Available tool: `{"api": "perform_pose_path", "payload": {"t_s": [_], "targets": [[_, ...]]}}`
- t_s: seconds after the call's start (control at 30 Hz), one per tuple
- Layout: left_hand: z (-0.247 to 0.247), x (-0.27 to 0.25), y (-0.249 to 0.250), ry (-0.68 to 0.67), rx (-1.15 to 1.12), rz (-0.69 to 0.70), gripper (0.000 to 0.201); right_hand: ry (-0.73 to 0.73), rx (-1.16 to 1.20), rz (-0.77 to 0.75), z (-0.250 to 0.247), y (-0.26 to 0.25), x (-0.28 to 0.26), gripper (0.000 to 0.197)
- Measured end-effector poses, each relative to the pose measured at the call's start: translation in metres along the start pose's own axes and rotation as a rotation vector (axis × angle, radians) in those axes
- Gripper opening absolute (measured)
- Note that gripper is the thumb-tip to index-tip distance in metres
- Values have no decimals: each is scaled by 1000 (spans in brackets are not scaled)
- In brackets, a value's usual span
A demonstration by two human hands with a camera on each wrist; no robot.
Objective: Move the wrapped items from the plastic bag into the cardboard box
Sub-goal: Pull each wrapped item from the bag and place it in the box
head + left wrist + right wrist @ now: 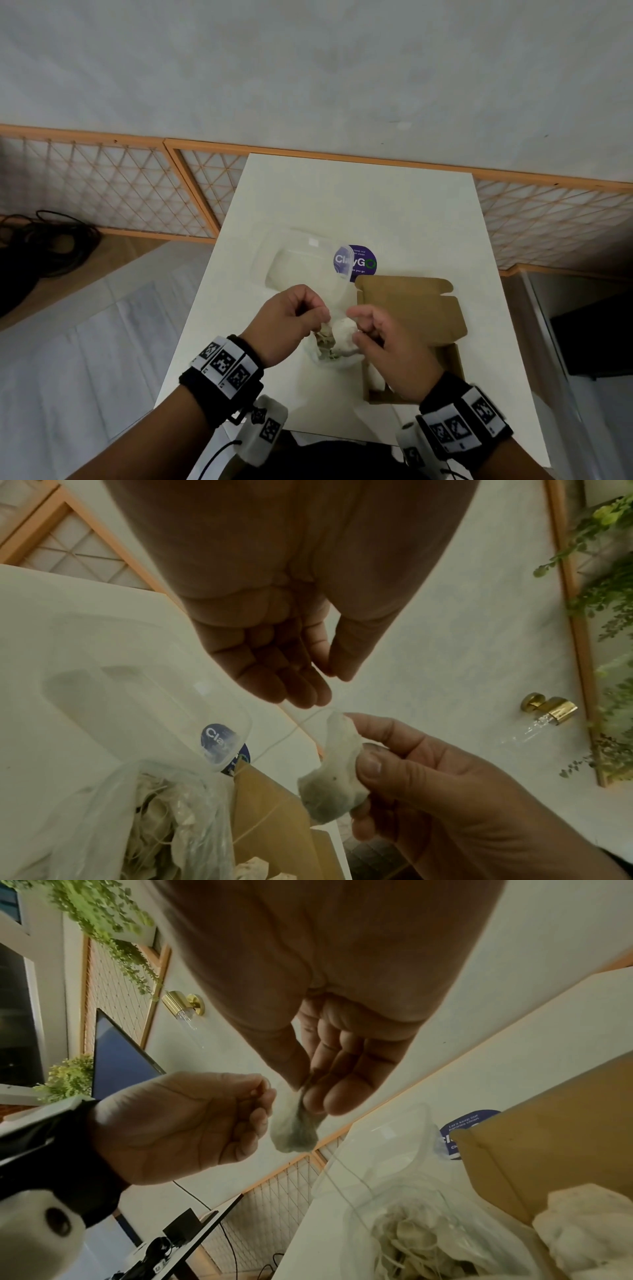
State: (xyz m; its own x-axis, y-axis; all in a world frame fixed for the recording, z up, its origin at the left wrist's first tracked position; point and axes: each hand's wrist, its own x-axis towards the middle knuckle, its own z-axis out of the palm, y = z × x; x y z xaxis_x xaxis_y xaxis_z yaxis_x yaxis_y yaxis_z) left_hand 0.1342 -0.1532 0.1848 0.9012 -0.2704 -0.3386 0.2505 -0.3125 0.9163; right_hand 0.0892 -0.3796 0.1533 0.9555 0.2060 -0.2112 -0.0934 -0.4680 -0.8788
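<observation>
Seemingly upright, the wrapped item (pixel 334 772) hangs lengthwise, pinched by the right hand (pixel 445 783); left hand (pixel 178 1123) curled.

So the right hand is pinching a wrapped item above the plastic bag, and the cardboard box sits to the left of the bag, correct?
Not quite: the cardboard box sits to the right of the plastic bag, as the head view shows. The rest holds: the right hand pinches a wrapped item above the bag.
</observation>
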Motion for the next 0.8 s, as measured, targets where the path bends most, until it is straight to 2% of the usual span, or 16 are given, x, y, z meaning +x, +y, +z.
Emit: {"api": "perform_pose_path", "payload": {"t_s": [0.07, 0.23, 0.43, 0.53, 0.73, 0.8], "targets": [[3, -2, -2, -11, -16, -6, 7, 11, 6, -21, -1, -2, -3, 35], [15, -9, 0, -45, -71, -13, 25, 37, 37, -48, -3, -10, -6, 40], [19, -9, 5, -8, -83, 82, 5, 51, 52, -48, -4, -18, -6, 45], [16, -9, 8, 20, -34, 119, 7, 61, 32, -38, -4, -16, -7, 46], [2, -10, 19, 109, -58, 141, 3, 96, -1, 60, -8, -5, -9, 31], [-3, -10, 22, 126, -147, 130, 4, 124, -9, 61, -10, -2, -10, 27]]}}
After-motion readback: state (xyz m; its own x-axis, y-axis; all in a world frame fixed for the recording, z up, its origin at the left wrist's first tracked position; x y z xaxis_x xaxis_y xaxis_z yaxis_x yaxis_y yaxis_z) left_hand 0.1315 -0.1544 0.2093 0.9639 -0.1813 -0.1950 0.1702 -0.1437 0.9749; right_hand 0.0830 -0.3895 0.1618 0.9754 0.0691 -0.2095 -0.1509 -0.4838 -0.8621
